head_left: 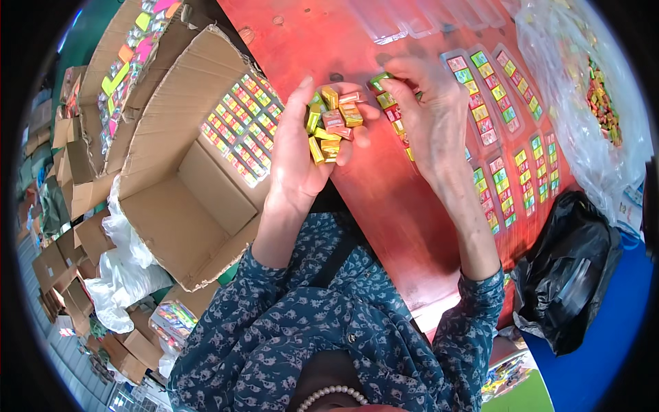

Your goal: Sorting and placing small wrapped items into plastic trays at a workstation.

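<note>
My left hand point(296, 154) is cupped palm up around a heap of small wrapped candies point(334, 122), yellow, green and pinkish red. Over the red table, my right hand point(434, 103) has its thumb and fingers pinched at a green wrapped candy point(377, 83). That candy is at the far end of a clear strip tray point(391, 113), where more red, yellow and green candies sit in a row. Part of this tray is hidden beneath my right hand. Several filled strip trays point(469, 89) lie in rows to the right.
An open cardboard box point(206, 185) stands at the left, with filled candy trays point(240, 130) inside. Clear plastic trays point(391, 19) lie at the table's far side. A clear bag of candies point(604, 103) and a black plastic bag point(566, 275) are at the right.
</note>
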`<state>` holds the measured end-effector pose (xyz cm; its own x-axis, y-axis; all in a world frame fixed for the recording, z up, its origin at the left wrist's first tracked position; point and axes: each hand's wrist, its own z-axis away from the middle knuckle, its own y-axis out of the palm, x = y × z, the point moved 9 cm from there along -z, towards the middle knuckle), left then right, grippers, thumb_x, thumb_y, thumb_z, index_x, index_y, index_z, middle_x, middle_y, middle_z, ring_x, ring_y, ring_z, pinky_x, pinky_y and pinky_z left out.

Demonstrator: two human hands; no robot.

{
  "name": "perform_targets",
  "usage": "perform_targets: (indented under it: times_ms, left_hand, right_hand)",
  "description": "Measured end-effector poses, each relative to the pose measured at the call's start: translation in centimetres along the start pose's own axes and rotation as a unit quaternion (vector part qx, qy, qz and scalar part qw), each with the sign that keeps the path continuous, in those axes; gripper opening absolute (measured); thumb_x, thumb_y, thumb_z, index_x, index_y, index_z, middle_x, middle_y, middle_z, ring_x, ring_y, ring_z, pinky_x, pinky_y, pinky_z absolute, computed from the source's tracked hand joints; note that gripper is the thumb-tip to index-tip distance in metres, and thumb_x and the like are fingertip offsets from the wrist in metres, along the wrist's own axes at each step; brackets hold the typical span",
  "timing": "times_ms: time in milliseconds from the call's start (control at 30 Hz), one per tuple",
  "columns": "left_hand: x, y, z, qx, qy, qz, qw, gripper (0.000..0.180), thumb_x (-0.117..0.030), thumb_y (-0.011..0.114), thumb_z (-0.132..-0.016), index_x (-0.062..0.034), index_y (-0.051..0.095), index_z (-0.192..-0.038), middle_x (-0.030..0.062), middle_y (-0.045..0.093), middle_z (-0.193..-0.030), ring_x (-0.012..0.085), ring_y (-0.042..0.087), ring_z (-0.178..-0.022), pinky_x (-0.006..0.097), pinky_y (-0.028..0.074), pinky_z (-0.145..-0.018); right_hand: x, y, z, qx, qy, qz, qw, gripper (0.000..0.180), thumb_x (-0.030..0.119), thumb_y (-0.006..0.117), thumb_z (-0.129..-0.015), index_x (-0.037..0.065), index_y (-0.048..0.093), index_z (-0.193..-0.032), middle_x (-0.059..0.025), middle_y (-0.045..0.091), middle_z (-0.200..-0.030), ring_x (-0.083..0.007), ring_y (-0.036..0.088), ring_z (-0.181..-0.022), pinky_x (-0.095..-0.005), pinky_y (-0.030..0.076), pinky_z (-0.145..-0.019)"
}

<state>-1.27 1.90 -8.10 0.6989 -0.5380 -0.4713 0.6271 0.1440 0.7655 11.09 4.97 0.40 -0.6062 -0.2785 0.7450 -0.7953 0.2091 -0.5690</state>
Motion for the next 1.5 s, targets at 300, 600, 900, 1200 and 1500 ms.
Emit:
perform_targets:
  times_ms: [300,600,900,1200,1500]
  left_hand:
    - [0.0,-0.1,0.0,-0.008,0.007,-0.011,1.0,0.051,-0.044,0.029,-0.093,-0.0001,0.053,-0.102,0.0173,0.063,-0.083,0.0183,0.06,-0.059,0.023,0.04,-0.037]
    - [0.3,0.1,-0.1,0.001,0.005,-0.007,1.0,0.051,-0.044,0.028,-0.094,-0.0005,0.053,-0.102,0.0171,0.063,-0.084,0.0184,0.06,-0.059,0.023,0.04,-0.037]
    - [0.0,0.0,-0.1,0.011,0.0,0.005,1.0,0.052,-0.044,0.028,-0.093,0.001,0.052,-0.104,0.0179,0.062,-0.085,0.0187,0.059,-0.058,0.022,0.039,-0.036]
    - [0.3,0.5,-0.5,0.009,0.007,-0.017,1.0,0.052,-0.043,0.028,-0.094,0.0022,0.051,-0.103,0.0188,0.062,-0.085,0.0191,0.059,-0.059,0.023,0.039,-0.036]
    - [0.1,0.6,-0.1,0.021,-0.006,-0.019,1.0,0.053,-0.043,0.026,-0.095,0.0024,0.051,-0.105,0.0197,0.063,-0.088,0.0197,0.059,-0.059,0.023,0.039,-0.037]
  right_hand:
    - [-0.9,0.9,0.3,0.038,0.017,0.049,0.998,0.023,-0.004,0.065,-0.067,0.0,0.064,-0.09,-0.0145,0.061,-0.083,-0.0309,0.058,-0.075,-0.0375,0.047,-0.065]
    - [0.6,0.2,0.7,-0.037,-0.117,0.122,0.985,0.012,-0.002,0.066,-0.072,0.0,0.062,-0.083,-0.0095,0.061,-0.075,-0.0199,0.059,-0.065,-0.0292,0.045,-0.056]
    - [-0.1,-4.2,2.3,0.063,0.082,0.098,0.99,0.013,-0.003,0.062,-0.072,-0.001,0.061,-0.084,-0.014,0.059,-0.074,-0.0293,0.059,-0.071,-0.0355,0.045,-0.061]
    - [-0.6,-3.8,5.2,0.167,0.051,0.16,0.972,0.027,-0.001,0.066,-0.064,0.0,0.057,-0.089,-0.0133,0.055,-0.086,-0.0328,0.051,-0.081,-0.041,0.043,-0.069]
    - [-0.2,-3.8,4.9,0.128,0.039,0.166,0.977,0.024,0.0,0.067,-0.065,0.0,0.057,-0.086,-0.0137,0.054,-0.084,-0.0323,0.052,-0.08,-0.0407,0.043,-0.068]
